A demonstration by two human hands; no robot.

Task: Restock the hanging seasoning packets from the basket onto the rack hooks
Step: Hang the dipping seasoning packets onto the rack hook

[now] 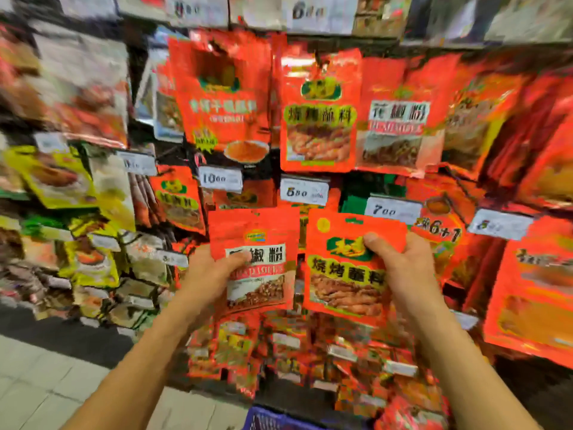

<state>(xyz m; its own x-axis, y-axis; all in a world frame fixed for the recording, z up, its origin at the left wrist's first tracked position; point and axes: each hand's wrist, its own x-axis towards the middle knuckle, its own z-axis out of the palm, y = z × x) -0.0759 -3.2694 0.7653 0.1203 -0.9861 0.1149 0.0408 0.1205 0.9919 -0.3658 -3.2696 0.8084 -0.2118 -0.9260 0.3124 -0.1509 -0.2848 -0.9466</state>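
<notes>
A shop rack (310, 178) fills my view, crowded with red foil packets on hooks, white price tags between the rows and pale floor tiles at lower left. My left hand (214, 274) pinches one packet (257, 262) by its left edge, thumb across the front; my right hand (393, 265) grips a second packet (350, 268) near its upper right, thumb on the green logo. Both are held up just below the middle row, not yet on any hook. The blue basket (273, 420) shows at the bottom edge, beneath my arms. I judge these packets light, thin and floppy, with slick foil, so I would hold each near the top corners to keep the hang hole taut and steer it onto the prong. My left packet reads 花椒粉, matching the hanging pepper packets (400, 119) above; my right reads 烧烤蘸料, matching the barbecue packets (319, 116). The tags show 580 (304, 191), 700 (392, 209) and, less clearly, 1000 (220, 179).
</notes>
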